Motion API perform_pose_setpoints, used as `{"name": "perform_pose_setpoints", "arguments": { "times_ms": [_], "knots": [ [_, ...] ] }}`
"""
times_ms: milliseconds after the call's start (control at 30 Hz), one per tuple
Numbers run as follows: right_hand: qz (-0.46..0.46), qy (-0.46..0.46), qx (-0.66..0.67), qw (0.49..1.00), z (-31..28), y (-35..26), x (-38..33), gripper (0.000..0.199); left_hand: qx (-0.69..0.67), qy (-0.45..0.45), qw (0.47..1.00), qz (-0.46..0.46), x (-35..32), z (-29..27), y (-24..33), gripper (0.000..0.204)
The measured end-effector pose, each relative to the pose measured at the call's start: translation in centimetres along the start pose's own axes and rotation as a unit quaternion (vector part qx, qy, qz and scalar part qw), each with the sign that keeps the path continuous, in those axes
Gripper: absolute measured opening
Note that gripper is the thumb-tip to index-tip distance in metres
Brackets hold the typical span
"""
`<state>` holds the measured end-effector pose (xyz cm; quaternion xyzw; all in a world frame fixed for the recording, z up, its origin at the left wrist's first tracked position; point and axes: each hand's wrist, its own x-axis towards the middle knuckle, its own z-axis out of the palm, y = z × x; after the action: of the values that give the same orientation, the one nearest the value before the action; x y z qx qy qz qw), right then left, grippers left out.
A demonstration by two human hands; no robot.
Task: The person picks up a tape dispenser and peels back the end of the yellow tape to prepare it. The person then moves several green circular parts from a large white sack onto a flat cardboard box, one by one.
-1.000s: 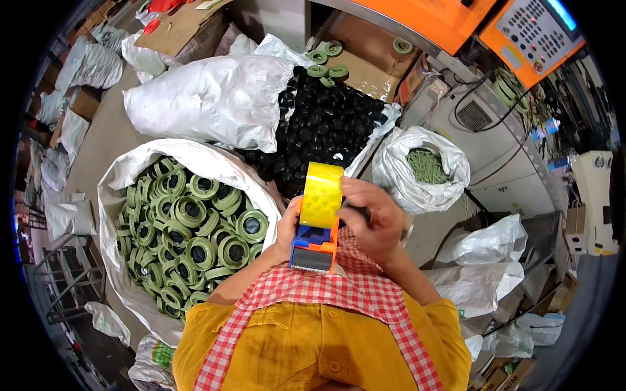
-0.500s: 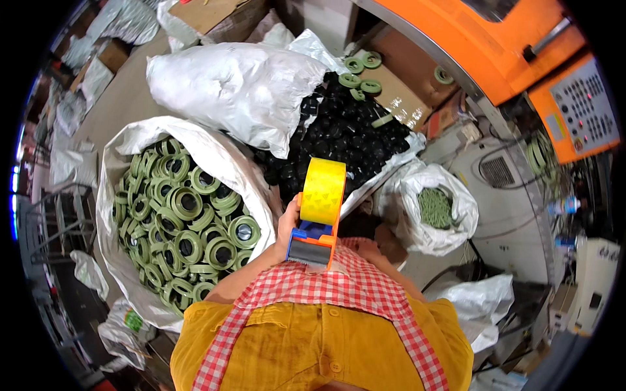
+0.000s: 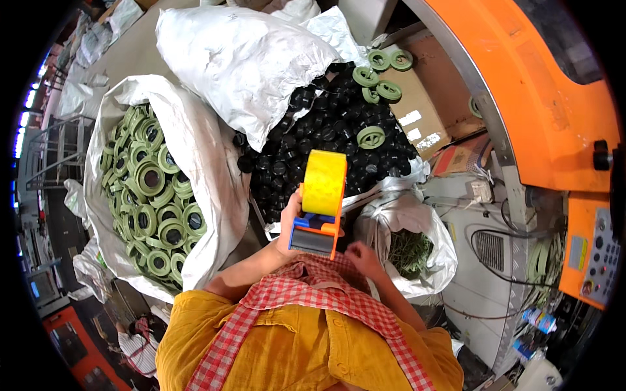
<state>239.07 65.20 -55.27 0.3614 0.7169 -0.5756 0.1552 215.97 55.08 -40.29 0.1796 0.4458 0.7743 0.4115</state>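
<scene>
My left hand is wrapped round a blue and orange tape dispenser, held in front of my chest. A wide yellow tape roll sits on the dispenser's upper end. My right hand is just right of the dispenser, apart from it, its fingers curled in with nothing visible in them. Beyond the dispenser lies a heap of black round caps. Left of it stands a white sack full of green rings; some have black centres.
A closed-looking white sack lies over the heap's far side. Several loose green rings rest near a cardboard box. At right are a small sack of green scraps, an orange machine, its control panel and black cables.
My right hand has come up into view beside the dispenser. My left hand still holds the dispenser. The view has shifted, and a green ring now lies flat on the black caps.
</scene>
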Motion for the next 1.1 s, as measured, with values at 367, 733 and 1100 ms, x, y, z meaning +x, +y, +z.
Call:
{"name": "perform_pose_setpoints", "arguments": {
  "times_ms": [367, 733, 1100],
  "knots": [
    [-0.431, 0.147, -0.004, 0.890, -1.8, -6.5, 12.6, 0.083, 0.165, -0.020, 0.982, 0.089, 3.5, -8.8, -15.6, 0.046],
    [-0.264, -0.011, 0.504, 0.822, 9.1, 9.8, 23.6, 0.059, 0.433, -0.004, 0.900, 0.054, 0.1, -18.4, -28.8, 0.053],
    [-0.595, 0.173, -0.241, 0.747, 10.5, 11.2, 14.0, 0.031, 0.339, 0.035, 0.901, 0.269, -13.3, -21.2, -27.9, 0.027]
  ]
}}
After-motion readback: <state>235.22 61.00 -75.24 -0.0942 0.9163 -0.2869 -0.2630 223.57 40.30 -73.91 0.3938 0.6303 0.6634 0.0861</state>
